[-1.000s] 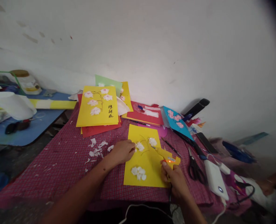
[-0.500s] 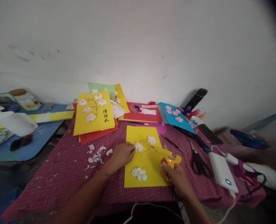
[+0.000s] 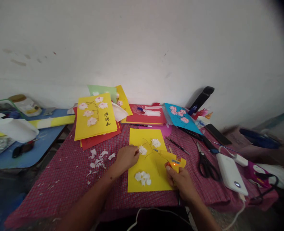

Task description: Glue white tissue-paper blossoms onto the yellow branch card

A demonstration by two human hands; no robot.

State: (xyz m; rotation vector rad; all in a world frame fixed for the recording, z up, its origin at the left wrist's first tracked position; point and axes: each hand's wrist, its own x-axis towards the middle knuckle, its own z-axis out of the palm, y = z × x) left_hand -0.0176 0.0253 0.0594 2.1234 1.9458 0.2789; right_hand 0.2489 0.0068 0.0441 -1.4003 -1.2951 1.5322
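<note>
A yellow sheet of card (image 3: 142, 166) lies in front of me, with thin branch lines drawn on it. White paper flowers (image 3: 155, 143) sit near the top of the branches, and a loose cluster of white paper petals (image 3: 143, 178) lies lower on the sheet. In my right hand (image 3: 179, 179) is a yellow hot glue gun (image 3: 172, 159), its light glowing orange and its nozzle pointing up-left over the branches. My left hand (image 3: 128, 156) rests at the card's left edge, fingers curled beside a white flower; whatever they pinch is hidden.
White paper scraps (image 3: 99, 162) lie left of my left hand. Finished flower cards (image 3: 95, 118) are stacked behind them. To the right are black scissors (image 3: 207, 166), a white power bank (image 3: 232, 175), a pencil (image 3: 178, 145) and a blue card (image 3: 182, 117). A blue stool (image 3: 43, 138) stands at left.
The glue gun's nozzle has shifted slightly left and up over the branches. My left hand has stayed nearly in place beside the flower. The view has shifted slightly.
</note>
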